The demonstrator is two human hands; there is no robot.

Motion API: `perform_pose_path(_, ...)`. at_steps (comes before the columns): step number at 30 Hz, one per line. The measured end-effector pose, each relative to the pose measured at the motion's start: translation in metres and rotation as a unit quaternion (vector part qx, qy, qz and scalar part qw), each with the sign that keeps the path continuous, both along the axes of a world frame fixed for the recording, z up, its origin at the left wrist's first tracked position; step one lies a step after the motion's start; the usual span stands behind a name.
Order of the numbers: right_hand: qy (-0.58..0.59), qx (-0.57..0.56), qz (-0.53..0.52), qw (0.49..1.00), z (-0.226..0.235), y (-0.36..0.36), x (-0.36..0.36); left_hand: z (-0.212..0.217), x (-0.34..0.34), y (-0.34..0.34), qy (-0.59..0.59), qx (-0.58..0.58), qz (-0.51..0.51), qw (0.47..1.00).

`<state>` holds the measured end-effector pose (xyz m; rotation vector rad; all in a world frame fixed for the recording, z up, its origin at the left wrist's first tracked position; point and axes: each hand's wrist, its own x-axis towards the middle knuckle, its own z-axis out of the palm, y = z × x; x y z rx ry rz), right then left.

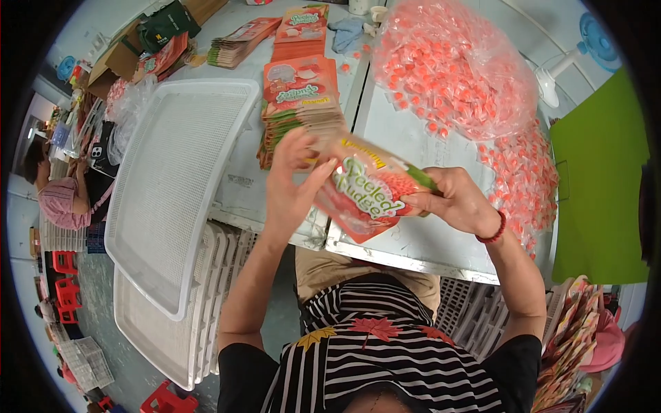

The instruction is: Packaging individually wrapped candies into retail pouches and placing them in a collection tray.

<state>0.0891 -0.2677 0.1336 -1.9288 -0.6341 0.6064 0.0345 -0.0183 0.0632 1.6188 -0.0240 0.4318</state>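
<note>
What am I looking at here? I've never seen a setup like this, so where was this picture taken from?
There's no machine here, just a person working bare-handed. A wide fisheye camera worn on their head looks down, which is why straight edges bend.

The right hand grips a printed red pouch by its side; the left hand is at the other end, too blurred to tell its grip.

On the white table are stacks of similar pouches, a big clear bag of small wrapped red pieces, and a heap of loose wrapped pieces beside it. White mesh trays are at the left.
</note>
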Motion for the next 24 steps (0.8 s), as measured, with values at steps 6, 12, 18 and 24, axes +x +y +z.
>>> perform_pose_path(6, 0.102, 0.124, -0.05, 0.986, 0.011, 0.018, 0.001, -0.009, -0.041, -0.043, -0.057, 0.236, 0.019, 0.97)
perform_pose_path(12, -0.257, -0.042, -0.031, 0.965, 0.019, 0.017, 0.016, -0.008, -0.018, -0.046, -0.067, 0.216, 0.032, 0.973)
perform_pose_path(18, -0.198, -0.022, -0.205, 0.958, 0.033, -0.1, 0.12, -0.02, -0.036, -0.02, -0.039, 0.24, -0.041, 0.969)
perform_pose_path(24, -0.269, -0.045, -0.171, 0.947, 0.044, -0.05, 0.107, -0.027, -0.018, -0.033, -0.043, 0.25, -0.021, 0.967)
